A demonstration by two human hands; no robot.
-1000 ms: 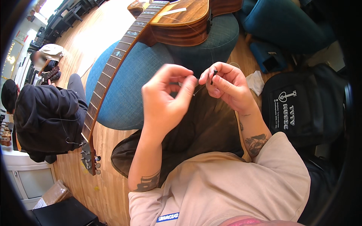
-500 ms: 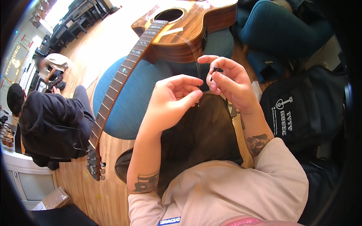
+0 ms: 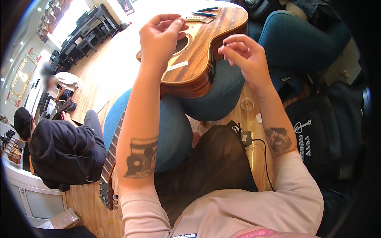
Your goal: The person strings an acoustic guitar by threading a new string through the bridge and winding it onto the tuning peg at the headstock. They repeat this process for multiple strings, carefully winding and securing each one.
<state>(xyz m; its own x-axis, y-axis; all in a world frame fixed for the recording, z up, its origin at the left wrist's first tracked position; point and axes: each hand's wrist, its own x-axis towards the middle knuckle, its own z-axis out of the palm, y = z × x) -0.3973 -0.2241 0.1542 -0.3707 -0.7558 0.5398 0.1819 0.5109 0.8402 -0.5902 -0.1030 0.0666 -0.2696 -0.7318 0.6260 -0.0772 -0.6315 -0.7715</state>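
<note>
An acoustic guitar (image 3: 222, 29) with a glossy brown wooden top lies face up on blue round seats. My left hand (image 3: 160, 39) is above the soundhole, beside the bridge (image 3: 199, 18). Its thumb and fingers are pinched; the thin guitar string seen in them earlier is too fine to make out now. To the right, over the body's edge, my right hand (image 3: 246, 55) pinches a small black piece (image 3: 225, 44) between thumb and fingertips. The neck (image 3: 115, 139) runs down past my left forearm to the headstock (image 3: 106, 195).
A blue-handled tool (image 3: 206, 12) rests on the guitar top near the bridge. A teal chair (image 3: 301, 43) and black bags (image 3: 329, 131) are on the right. A tape roll (image 3: 247, 104) and a cable (image 3: 265, 158) lie on the floor. Another person (image 3: 67, 146) sits at left.
My left hand has moved up and away to the guitar's bridge. The right hand has risen slightly, still holding the small black piece. The view has shifted, showing more of the guitar top.
</note>
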